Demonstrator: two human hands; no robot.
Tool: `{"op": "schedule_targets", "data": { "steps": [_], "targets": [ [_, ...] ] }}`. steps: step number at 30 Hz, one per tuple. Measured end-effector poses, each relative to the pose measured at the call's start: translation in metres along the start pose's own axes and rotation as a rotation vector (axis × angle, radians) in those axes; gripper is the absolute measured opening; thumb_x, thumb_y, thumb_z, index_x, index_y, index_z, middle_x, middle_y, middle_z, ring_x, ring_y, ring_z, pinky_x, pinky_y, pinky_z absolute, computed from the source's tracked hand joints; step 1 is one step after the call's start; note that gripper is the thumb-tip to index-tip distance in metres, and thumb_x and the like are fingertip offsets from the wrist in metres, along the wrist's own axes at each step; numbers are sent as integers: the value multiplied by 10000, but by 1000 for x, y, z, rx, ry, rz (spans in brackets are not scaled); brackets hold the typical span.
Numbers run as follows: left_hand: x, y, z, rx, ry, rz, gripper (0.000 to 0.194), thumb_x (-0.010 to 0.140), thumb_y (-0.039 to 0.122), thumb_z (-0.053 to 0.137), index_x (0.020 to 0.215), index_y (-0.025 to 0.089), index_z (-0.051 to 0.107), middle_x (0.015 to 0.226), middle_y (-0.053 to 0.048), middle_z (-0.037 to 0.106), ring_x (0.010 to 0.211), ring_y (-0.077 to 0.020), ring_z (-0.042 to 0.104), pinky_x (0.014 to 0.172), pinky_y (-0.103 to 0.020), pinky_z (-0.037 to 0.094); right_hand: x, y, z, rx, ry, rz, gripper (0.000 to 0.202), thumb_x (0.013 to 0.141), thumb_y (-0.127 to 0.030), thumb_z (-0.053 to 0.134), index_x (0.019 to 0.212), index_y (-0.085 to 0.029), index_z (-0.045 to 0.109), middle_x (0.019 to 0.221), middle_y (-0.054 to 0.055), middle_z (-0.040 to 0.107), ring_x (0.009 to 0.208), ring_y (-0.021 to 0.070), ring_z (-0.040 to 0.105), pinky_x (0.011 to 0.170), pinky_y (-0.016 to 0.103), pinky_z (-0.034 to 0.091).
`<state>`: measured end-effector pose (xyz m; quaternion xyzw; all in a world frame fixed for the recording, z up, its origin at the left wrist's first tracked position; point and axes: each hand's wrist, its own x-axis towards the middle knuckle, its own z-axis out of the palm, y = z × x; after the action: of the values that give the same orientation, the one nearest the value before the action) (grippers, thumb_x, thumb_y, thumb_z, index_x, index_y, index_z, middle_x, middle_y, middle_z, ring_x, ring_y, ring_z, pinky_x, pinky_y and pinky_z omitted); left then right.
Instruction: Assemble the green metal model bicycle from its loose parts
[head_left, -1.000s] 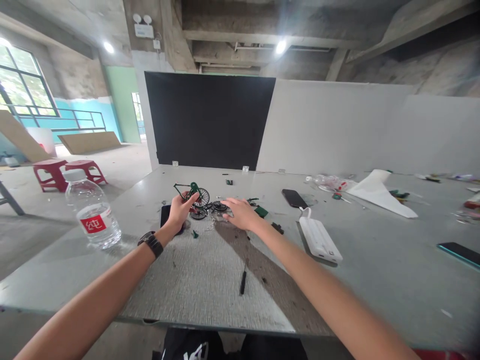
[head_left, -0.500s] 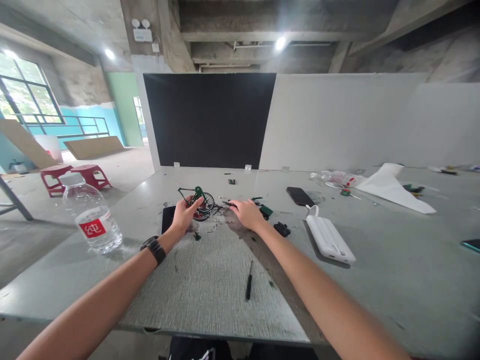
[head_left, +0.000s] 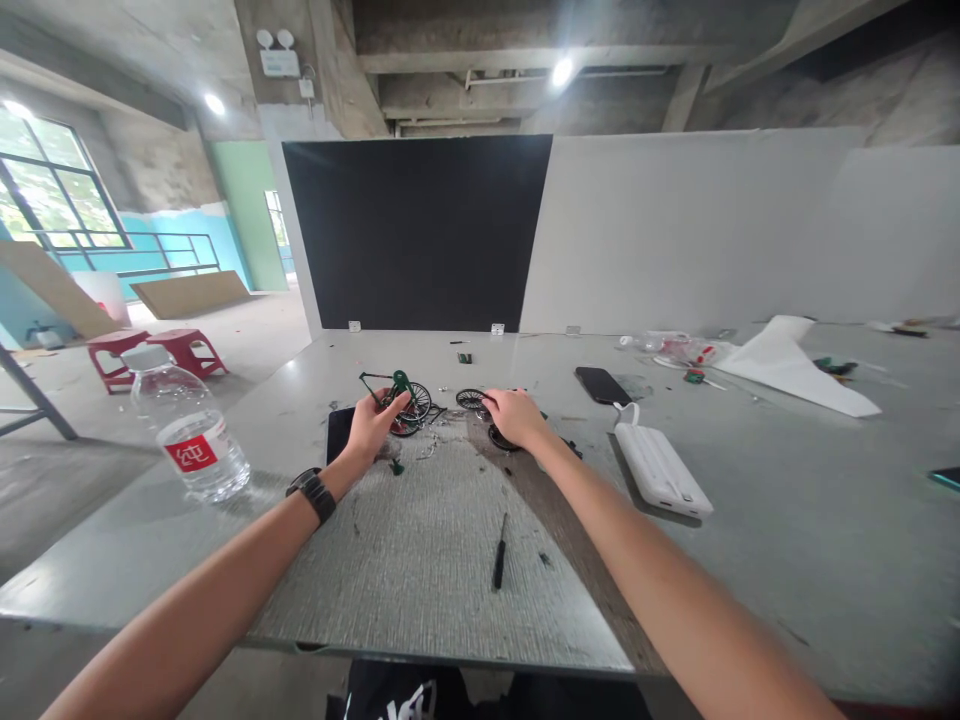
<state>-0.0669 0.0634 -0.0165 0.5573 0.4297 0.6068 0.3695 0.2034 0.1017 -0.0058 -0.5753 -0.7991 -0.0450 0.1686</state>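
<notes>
My left hand [head_left: 373,420] is closed on a small green model bicycle [head_left: 401,384], thumb and fingers around its frame. Dark spoked wheels [head_left: 417,402] show beside the fingertips. Right of it, my right hand [head_left: 515,415] is closed on a dark model bicycle part. One black spoked wheel [head_left: 470,400] sticks out left of its fingertips, and another dark wheel [head_left: 500,438] shows under the hand; the rest is hidden by the fingers. Tiny loose parts [head_left: 430,447] lie on the table between the hands, with a small green piece [head_left: 396,467] nearer me.
A black screwdriver [head_left: 499,562] lies near the front. A water bottle [head_left: 196,440] stands at left. A dark flat device [head_left: 339,432] lies beside my left hand. On the right are a phone [head_left: 600,385], a white power bank [head_left: 660,470] and a white wing-shaped piece [head_left: 799,372].
My right hand has shifted slightly right, and black wheels now show at its fingers where a thin dark piece was before. The left hand keeps its hold on the green bicycle.
</notes>
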Motion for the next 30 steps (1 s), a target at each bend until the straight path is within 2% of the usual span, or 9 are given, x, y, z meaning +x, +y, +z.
{"op": "schedule_targets", "data": {
  "steps": [4,11,16,19,23,27,30],
  "targets": [
    [-1,-1,-1,24,-23,12,468,778,584,741,890,131,710,804,-50,683,626,-139,595,514,-231,515,-1,5,-5,28,-2,-7,411,1055,-338,351,1116,-184,727,1064,122,776,997,260,700,1023,405,397],
    [-2,-1,1,-15,-14,-4,444,772,558,759,891,134,705,811,-52,686,641,-142,608,503,-225,522,-3,-2,-6,103,-10,-120,291,1006,-345,517,1148,-222,738,1210,75,749,1149,262,652,1051,395,393],
    [5,1,-4,-95,62,-2,461,739,559,786,903,135,706,813,-51,692,640,-150,627,499,-240,533,-6,-16,-7,139,-29,-213,235,967,-320,584,1100,-214,746,1191,73,748,1153,259,643,1062,413,393],
    [9,3,-8,-145,116,-12,500,707,569,806,928,131,706,837,-57,700,675,-164,646,503,-243,541,-8,-22,-6,157,-57,-264,227,944,-334,624,1083,-202,746,1158,82,752,1118,261,652,994,393,441],
    [11,3,-10,-153,127,-29,522,688,579,814,933,131,706,844,-62,698,715,-175,656,508,-238,543,-7,-25,-6,170,-98,-315,199,942,-353,635,1040,-225,753,1114,60,760,1066,241,668,925,348,472],
    [8,5,-8,-128,110,-47,515,685,586,813,897,130,701,819,-52,689,655,-152,624,503,-235,533,-5,-7,-26,155,-61,-291,243,996,-324,531,1074,-231,740,1177,73,736,1122,247,644,949,355,456],
    [5,5,-6,-125,87,-43,484,697,576,811,869,139,691,809,-35,675,635,-137,605,502,-228,528,-6,25,-49,39,10,-104,307,1014,-339,458,1143,-227,713,1195,92,724,1086,262,653,905,369,468]
  ]
}}
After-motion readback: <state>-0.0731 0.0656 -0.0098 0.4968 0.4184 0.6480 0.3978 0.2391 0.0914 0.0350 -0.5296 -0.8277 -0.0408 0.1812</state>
